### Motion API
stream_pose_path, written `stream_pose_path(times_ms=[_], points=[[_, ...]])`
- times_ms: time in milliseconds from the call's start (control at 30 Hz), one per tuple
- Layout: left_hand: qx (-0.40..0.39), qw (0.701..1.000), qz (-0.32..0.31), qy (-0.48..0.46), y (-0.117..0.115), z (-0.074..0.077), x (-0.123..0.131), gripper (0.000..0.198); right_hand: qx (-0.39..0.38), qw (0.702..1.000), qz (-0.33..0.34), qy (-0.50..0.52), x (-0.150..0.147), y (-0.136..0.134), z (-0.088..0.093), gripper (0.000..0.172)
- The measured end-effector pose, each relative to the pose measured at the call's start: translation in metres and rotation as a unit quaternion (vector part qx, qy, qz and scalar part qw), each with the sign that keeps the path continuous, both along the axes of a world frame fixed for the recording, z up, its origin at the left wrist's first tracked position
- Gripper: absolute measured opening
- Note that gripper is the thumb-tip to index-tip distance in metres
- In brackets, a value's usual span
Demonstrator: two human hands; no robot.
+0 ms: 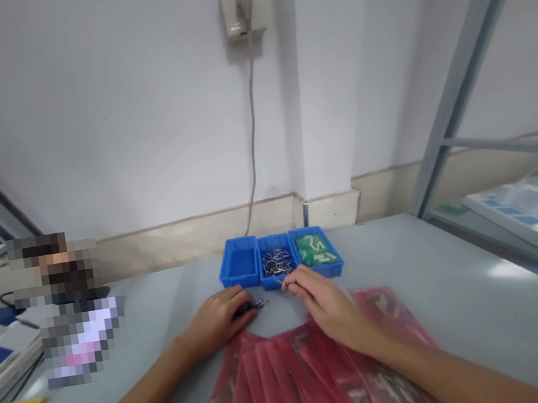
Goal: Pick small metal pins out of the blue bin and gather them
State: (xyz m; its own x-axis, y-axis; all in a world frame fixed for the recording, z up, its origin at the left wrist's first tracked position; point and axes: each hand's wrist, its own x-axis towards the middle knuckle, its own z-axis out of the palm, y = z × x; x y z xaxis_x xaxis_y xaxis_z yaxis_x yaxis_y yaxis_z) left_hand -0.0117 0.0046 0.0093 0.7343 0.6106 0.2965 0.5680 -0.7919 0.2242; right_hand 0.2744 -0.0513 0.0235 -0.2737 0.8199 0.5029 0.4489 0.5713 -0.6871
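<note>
Pinching a slim metal piece [280, 283] between thumb and fingers, a person's right hand [322, 298] hovers at the front edge of the middle blue bin [272, 282], which holds a heap of small metal parts [278, 262]. The left hand [222, 315], apart from the right, rests on the grey tabletop [477, 312] with loose metal pieces [261, 303] at its fingertips; how firmly it grips them cannot be told. Red plastic bags [271, 386] fan out below both hands, while pale pieces [316, 243] and green plastic fill the right-hand bin [333, 271].
</note>
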Motion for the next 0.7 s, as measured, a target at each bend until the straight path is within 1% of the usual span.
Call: stream_pose_path(times_ms=[133, 333, 433, 500, 567, 667, 700], points=[[0.001, 1.000, -0.003, 0.001, 0.000, 0.001, 0.001, 0.015, -0.014, 1.000, 0.000, 0.019, -0.001, -0.001, 0.000, 0.022], [0.000, 1.000, 0.001, -0.007, 0.000, 0.001, 0.002, 0.017, -0.010, 0.999, -0.028, 0.043, 0.000, -0.004, 0.008, 0.014], [0.000, 1.000, -0.004, -0.012, 0.000, 0.000, 0.002, 0.018, -0.022, 0.998, -0.022, 0.054, -0.001, -0.004, 0.009, 0.009], [0.001, 1.000, -0.007, -0.014, 0.001, -0.001, 0.001, 0.019, -0.041, 0.996, -0.010, 0.073, -0.002, -0.004, 0.008, 0.012], [0.002, 1.000, -0.006, -0.014, 0.002, -0.002, 0.001, 0.018, -0.094, 0.991, 0.008, 0.100, -0.002, -0.001, 0.004, 0.019], [0.001, 1.000, -0.007, -0.012, 0.002, -0.004, 0.001, 0.017, -0.211, 0.965, 0.018, 0.157, -0.002, 0.004, -0.002, 0.036], [0.002, 1.000, -0.007, -0.013, 0.002, -0.004, 0.001, 0.017, -0.235, 0.956, 0.010, 0.174, -0.001, 0.006, -0.003, 0.039]])
